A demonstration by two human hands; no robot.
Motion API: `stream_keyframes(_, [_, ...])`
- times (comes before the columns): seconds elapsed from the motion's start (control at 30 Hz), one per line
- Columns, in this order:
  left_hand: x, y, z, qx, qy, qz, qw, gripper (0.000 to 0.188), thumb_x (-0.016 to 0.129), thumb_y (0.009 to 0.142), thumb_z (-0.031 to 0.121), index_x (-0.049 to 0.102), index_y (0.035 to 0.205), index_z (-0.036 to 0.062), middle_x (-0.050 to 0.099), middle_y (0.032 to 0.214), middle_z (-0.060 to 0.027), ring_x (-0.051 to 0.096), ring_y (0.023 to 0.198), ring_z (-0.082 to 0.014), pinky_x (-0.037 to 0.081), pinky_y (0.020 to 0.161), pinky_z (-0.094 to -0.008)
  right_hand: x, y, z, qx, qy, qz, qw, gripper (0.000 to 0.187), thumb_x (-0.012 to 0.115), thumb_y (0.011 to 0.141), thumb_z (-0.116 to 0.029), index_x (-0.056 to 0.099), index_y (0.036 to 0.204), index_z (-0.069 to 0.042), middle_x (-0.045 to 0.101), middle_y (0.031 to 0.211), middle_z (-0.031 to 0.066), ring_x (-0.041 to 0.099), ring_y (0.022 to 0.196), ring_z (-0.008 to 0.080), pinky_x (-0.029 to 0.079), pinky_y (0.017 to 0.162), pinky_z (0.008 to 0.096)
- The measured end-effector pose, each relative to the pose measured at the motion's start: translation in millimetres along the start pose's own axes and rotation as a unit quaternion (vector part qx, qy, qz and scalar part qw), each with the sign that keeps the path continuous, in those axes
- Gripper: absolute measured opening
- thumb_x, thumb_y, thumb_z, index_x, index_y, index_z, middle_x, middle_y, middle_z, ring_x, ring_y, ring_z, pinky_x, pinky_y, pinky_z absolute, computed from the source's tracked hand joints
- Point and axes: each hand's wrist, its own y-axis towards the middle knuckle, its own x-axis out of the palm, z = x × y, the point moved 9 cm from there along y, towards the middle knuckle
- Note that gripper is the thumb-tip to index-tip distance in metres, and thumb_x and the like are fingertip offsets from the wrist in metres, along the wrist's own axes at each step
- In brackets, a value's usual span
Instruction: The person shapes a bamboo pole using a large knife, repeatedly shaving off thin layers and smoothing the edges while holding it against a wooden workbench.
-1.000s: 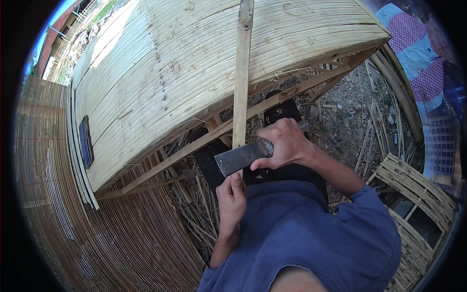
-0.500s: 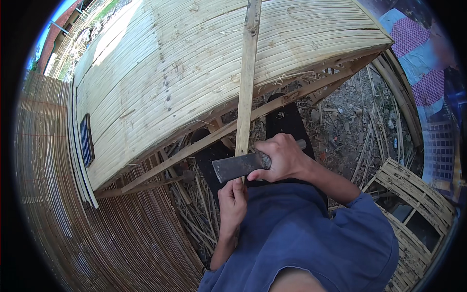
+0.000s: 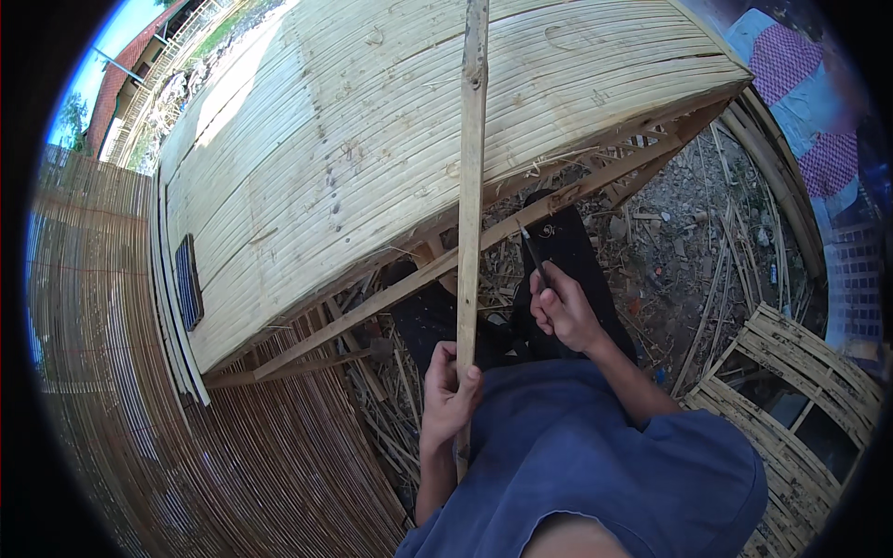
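Observation:
A long bamboo strip (image 3: 472, 195) runs from my lap up over the slatted bamboo bench (image 3: 400, 121), resting across its near edge. My left hand (image 3: 450, 395) is wrapped round the strip's lower part, thumb on top, in front of my blue shirt. To the right of the strip, apart from it, my right hand (image 3: 566, 312) is closed on a broad-bladed knife (image 3: 532, 246). Its blade points up and away, seen nearly edge-on above my dark trouser leg. The knife's handle is mostly hidden in my fist.
A dark flat rectangular object (image 3: 189, 282) lies at the bench's left end. Below the bench edge runs a wooden crossbar (image 3: 391, 296). A slatted screen (image 3: 279, 437) stands at left, a bamboo frame (image 3: 791, 437) at lower right. Bamboo scraps (image 3: 716, 270) litter the ground.
The knife has come off the strip and moved right and away with my right hand, its blade turning edge-on. My left hand still holds the strip, now slightly lower in view.

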Motion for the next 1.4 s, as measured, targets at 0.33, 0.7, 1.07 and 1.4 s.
stream_keyframes(0.33, [-17.5,0.0,0.1,0.047,0.114,0.092,0.988,0.023,0.058,0.089,0.010,0.054,0.107,-0.0027,0.055,0.067,0.0003,0.048,0.050,-0.0037,0.039,0.045,-0.0181,6.2,-37.0,21.1,0.056,0.115,-0.026,0.991,0.048,0.055,0.088,-0.009,0.029,0.128,-0.003,0.049,0.102,0.0103,0.055,0.074,0.0118,0.048,0.066,0.0264])
stream_keyframes(0.7, [-17.4,-1.8,3.9,0.017,0.185,0.082,0.979,0.042,0.036,0.099,0.035,0.056,0.113,0.0015,0.053,0.063,0.0008,0.042,0.049,-0.0019,0.033,0.045,-0.0178,42.9,-58.2,6.5,0.028,0.164,-0.161,0.973,0.047,0.038,0.098,-0.031,0.028,0.134,-0.002,0.055,0.082,0.0063,0.052,0.060,0.0091,0.044,0.054,0.0223])
stream_keyframes(1.07, [-12.0,-3.7,-10.2,-0.015,0.160,0.049,0.986,0.045,0.029,0.099,0.038,0.050,0.078,0.0043,0.046,0.050,-0.0009,0.042,0.039,-0.0067,0.031,0.036,-0.0202,52.6,-26.5,-51.1,-0.212,-0.293,-0.109,0.926,0.052,0.061,0.080,-0.049,0.057,0.108,-0.005,0.063,0.086,0.0120,0.065,0.075,0.0306,0.051,0.062,0.0363])
stream_keyframes(1.4, [-8.2,-4.1,-9.5,-0.066,0.084,0.022,0.994,0.045,0.029,0.099,0.036,0.052,0.079,0.0030,0.045,0.053,-0.0009,0.042,0.038,-0.0073,0.032,0.034,-0.0205,66.5,-16.0,-35.9,-0.183,-0.335,-0.133,0.915,0.064,0.065,0.066,-0.064,0.056,0.089,-0.005,0.061,0.069,0.0093,0.063,0.065,0.0295,0.049,0.055,0.0375])
